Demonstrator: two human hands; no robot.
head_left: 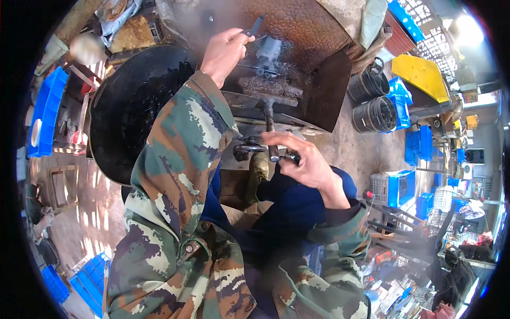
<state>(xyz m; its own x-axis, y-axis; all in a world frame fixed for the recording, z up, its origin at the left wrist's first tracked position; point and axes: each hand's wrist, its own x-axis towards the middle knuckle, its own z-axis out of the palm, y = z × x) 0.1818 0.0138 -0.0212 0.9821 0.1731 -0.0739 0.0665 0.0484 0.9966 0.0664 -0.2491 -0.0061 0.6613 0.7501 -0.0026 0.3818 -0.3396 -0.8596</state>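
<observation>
My left hand (226, 53) is closed on a narrow dark metal strip (257, 25), its free end pointing up and right over a dirty metal trough (319, 101). Just right of that hand, a wet grey block (269, 49) stands in the trough. From the trough's front a metal rod (269, 119) runs toward me. At its near end my right hand (308, 165) curls its fingers, index finger lying across the rod. Something black (292, 155) shows between finger and thumb; its kind is unclear. A dark round metal part (249, 148) is left of the rod.
A large black tub (122, 111) with dark wet contents stands left of the trough. Behind the trough rises a rusty brown sheet (289, 26). Black buckets (374, 114), a yellow panel (419, 76) and blue crates (401, 189) are at right. My boot (258, 170) is below the rod.
</observation>
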